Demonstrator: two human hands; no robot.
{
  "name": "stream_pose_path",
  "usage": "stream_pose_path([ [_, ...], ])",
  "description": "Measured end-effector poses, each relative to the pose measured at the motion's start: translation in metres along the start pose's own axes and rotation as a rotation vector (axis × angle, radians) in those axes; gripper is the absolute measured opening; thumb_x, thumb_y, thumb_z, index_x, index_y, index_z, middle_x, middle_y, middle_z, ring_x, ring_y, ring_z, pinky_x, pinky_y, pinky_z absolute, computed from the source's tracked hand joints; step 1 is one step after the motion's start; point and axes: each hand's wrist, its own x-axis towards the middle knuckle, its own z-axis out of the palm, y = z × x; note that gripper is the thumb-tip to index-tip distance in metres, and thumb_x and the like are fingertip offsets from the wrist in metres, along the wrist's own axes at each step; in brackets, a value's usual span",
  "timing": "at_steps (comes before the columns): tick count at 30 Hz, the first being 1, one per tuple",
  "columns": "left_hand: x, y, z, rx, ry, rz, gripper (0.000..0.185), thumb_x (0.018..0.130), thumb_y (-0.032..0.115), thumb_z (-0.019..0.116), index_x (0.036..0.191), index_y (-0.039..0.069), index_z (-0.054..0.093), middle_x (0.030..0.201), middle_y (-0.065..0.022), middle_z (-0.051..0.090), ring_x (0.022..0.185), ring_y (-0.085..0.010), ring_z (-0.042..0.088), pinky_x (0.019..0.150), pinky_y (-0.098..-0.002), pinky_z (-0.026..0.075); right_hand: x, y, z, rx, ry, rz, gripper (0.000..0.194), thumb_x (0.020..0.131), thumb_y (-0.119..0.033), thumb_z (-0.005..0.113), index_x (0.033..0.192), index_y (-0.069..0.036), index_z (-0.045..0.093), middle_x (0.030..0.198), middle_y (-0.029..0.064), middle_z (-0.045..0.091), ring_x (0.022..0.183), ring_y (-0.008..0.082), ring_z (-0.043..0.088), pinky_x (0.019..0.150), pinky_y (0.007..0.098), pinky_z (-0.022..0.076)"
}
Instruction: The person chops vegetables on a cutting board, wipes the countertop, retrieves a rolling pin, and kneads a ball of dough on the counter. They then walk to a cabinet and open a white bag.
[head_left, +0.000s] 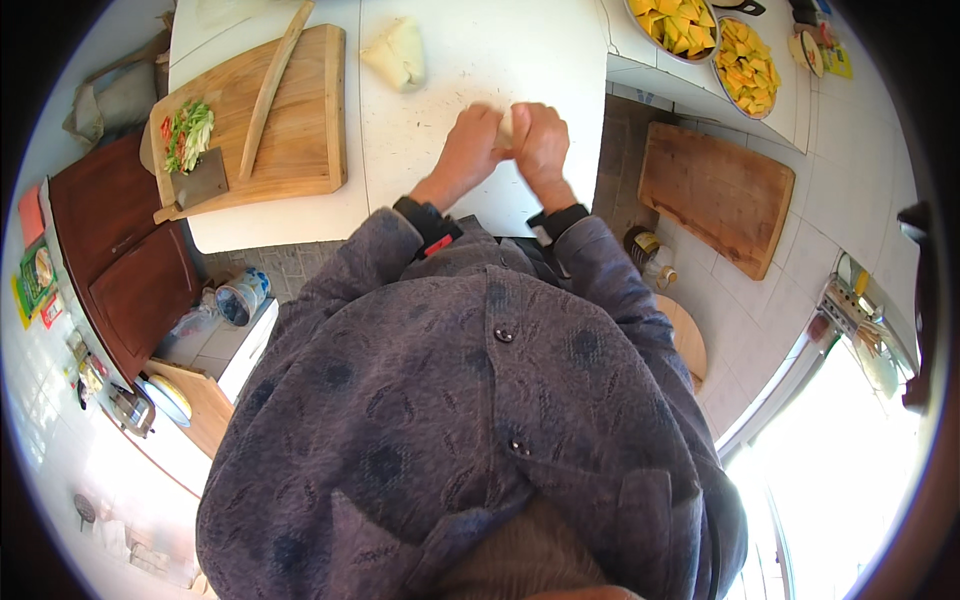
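Note:
My left hand (466, 154) and my right hand (541, 146) meet above the white tabletop (487, 41). Between them they grip a small pale piece of dough (505, 132), mostly hidden by the fingers. The hands are slightly blurred. A larger lump of pale dough (397, 60) rests on the table beyond my left hand. To its left lies a thick wooden cutting board (300, 142) with a long wooden rolling pin (271, 94) across it. Chopped green and red vegetables (189, 135) sit in a pile beside a cleaver (201, 180) on the board.
At the upper right, a bowl (679, 28) and a plate (748, 69) hold cut orange-yellow pieces on a tiled counter (709, 97). A wooden board (716, 199) leans against the wall below. Bottles (646, 251) stand low on the right. Dark red cabinet doors (120, 225) are on the left.

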Motion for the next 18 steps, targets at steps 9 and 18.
stream_pose_path([
  [9,0.015,-0.032,0.009,0.374,-0.134,-0.166,0.023,0.090,0.021,0.056,0.098,0.001,0.049,0.089,-0.0215,0.063,0.074,-0.0396,0.064,0.064,-0.0470,0.052,0.034,0.010,0.038,-0.051,0.146,-0.274,0.008,0.083,-0.017,0.062,0.082,-0.009,0.064,0.085,0.0040,0.063,0.084,0.0236,0.058,0.078,0.0403,0.0405],
  [18,0.097,-0.039,-0.005,0.376,-0.158,-0.151,0.029,0.090,0.028,0.060,0.092,0.001,0.051,0.078,-0.0226,0.066,0.074,-0.0406,0.065,0.064,-0.0490,0.050,0.103,0.043,0.062,-0.164,0.217,-0.129,0.019,0.089,-0.019,0.057,0.074,-0.009,0.063,0.076,0.0059,0.062,0.077,0.0273,0.057,0.071,0.0420,0.0419],
])
